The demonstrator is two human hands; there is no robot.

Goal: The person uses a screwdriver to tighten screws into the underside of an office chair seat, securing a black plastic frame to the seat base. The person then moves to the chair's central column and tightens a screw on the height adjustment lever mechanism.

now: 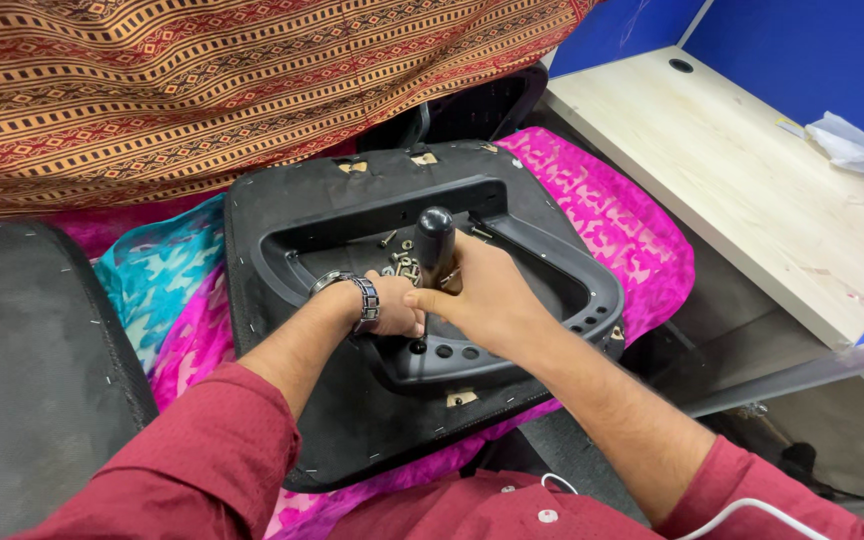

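The right hand (477, 295) was wrapped firmly round the black screwdriver handle (436, 243), fingers closed, thumb pressed across the front, and the tool stood nearly upright over the middle of the upturned chair seat (282, 330). The left hand (397, 310), with a metal watch (362, 298) at the wrist, was tucked low beside the shaft, fingers curled; whether it pinched the shaft or a screw could not be told. The seat lay underside up on the pink and blue cloth (612, 220), its black plastic armrest bracket (562, 270) looping round the work spot, loose screws (400, 262) gathered just behind the handle. That handle looked smooth and rounded, probably a touch slippery, so a full palm grip high on the bulb suited it. The seat pan seemed stiff and fairly heavy, unlikely to shift; its fabric edge was softer. The wooden bench (752, 180) stood well apart at the right.
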